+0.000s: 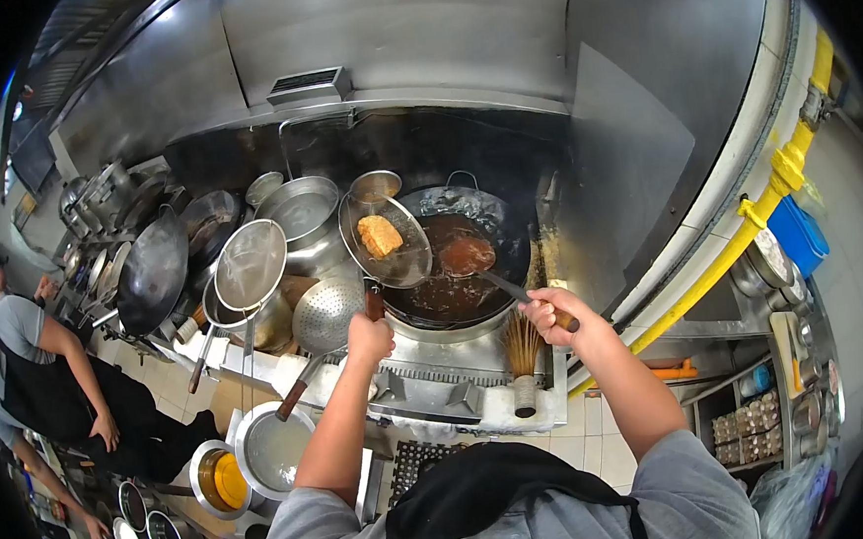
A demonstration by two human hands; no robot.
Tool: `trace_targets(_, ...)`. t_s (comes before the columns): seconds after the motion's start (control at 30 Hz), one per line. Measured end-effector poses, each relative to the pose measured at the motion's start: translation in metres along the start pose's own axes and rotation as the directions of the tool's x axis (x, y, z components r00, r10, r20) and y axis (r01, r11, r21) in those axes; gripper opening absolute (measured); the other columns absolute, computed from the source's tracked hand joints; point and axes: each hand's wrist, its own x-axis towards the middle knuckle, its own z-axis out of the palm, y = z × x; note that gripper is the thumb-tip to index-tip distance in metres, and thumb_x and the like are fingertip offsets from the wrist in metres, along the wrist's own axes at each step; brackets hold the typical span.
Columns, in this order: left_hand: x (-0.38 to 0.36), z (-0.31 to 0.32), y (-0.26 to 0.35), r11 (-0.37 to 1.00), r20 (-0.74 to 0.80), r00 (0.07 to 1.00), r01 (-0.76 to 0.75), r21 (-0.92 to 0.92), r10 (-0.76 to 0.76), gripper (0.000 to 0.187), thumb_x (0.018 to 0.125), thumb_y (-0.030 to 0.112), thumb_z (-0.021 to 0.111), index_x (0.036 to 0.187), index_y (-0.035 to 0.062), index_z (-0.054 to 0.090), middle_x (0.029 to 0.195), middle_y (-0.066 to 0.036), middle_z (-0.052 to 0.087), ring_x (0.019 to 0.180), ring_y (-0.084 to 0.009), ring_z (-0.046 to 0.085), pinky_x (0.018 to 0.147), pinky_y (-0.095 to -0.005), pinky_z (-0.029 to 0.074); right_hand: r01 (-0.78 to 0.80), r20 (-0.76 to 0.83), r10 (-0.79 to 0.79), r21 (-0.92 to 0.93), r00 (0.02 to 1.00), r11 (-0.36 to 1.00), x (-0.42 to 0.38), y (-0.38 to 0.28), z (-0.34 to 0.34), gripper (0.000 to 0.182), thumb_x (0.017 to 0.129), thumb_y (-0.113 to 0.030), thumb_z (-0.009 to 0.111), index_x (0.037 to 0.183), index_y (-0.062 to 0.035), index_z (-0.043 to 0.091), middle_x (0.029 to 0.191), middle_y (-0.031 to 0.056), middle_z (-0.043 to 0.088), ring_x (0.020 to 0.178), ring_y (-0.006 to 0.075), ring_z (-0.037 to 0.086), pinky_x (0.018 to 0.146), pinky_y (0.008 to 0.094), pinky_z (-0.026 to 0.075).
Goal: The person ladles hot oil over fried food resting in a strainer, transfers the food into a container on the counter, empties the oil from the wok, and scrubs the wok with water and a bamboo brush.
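Beyond left hand (369, 339) clenching strainer handle (374, 304), golden food (380, 236) in strainer bowl (410, 262); right hand (551, 314) grips ladle (504, 284).

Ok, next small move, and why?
I'd probably bring the ladle toward the golden piece to baste it: the right hand holds the ladle in the wok of dark liquid, and the left hand holds the strainer bearing the piece close by.

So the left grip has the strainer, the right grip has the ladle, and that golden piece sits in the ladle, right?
Not quite: the golden piece isn't in the ladle. The head view shows it lying in the strainer. The left grip does hold that strainer, and the right grip the ladle.
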Motion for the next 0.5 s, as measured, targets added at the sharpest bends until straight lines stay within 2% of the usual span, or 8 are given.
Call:
trace_targets(0.1,0.002,0.003,-0.004,1.0,-0.007,1.0,0.003,-0.022,-0.003,0.007,0.079,0.002,0.05,0.078,-0.0049,0.051,0.06,-0.01,0.055,0.044,-0.0175,0.054,0.034,-0.031,0.042,-0.022,0.059,0.018,0.052,0.998,0.998,-0.02,-0.004,0.006,0.021,0.091,-0.015,0.053,0.096,0.0036,0.044,0.061,-0.0012,0.045,0.04,0.0029,0.04,0.031,0.0163,0.03)
trace_targets(0.23,-0.007,0.014,0.0,0.998,0.02,0.999,0.028,-0.052,-0.027,0.006,0.079,0.001,0.049,0.077,-0.0037,0.05,0.06,-0.01,0.055,0.042,-0.0171,0.054,0.033,-0.0311,0.041,-0.007,0.106,0.004,0.029,0.994,1.0,-0.044,-0.011,0.018,0.02,0.091,-0.015,0.052,0.096,0.0023,0.045,0.061,-0.0021,0.045,0.04,0.0028,0.039,0.031,0.0172,0.029)
trace_targets(0.27,-0.007,0.017,-0.001,0.998,0.06,0.997,0.047,-0.052,-0.044,0.006,0.08,0.002,0.049,0.082,-0.0031,0.051,0.061,-0.009,0.055,0.043,-0.016,0.052,0.035,-0.0305,0.04,-0.004,0.1,0.001,0.031,0.995,1.0,-0.049,-0.012,0.024,0.02,0.091,-0.015,0.052,0.096,0.0023,0.045,0.061,-0.0021,0.045,0.04,0.0028,0.039,0.031,0.0172,0.029)
trace_targets(0.33,-0.009,0.022,0.0,0.996,0.105,0.992,0.069,-0.052,-0.063,0.008,0.081,0.002,0.05,0.088,-0.0025,0.051,0.063,-0.008,0.055,0.044,-0.0149,0.051,0.036,-0.0299,0.039,0.068,0.104,-0.059,-0.086,0.993,0.994,-0.055,-0.015,0.035,0.019,0.091,-0.015,0.052,0.095,0.0013,0.044,0.061,-0.0023,0.045,0.04,0.0025,0.038,0.031,0.0176,0.029)
trace_targets(0.5,-0.015,0.034,0.005,0.998,0.151,0.987,0.054,-0.009,-0.052,0.007,0.082,0.003,0.05,0.087,-0.0013,0.052,0.063,-0.007,0.055,0.045,-0.0145,0.052,0.038,-0.0295,0.041,0.111,0.132,-0.092,-0.14,0.987,0.984,-0.057,-0.025,0.057,0.017,0.091,-0.017,0.052,0.088,-0.0035,0.043,0.061,-0.0029,0.045,0.039,0.0025,0.038,0.031,0.0176,0.03)
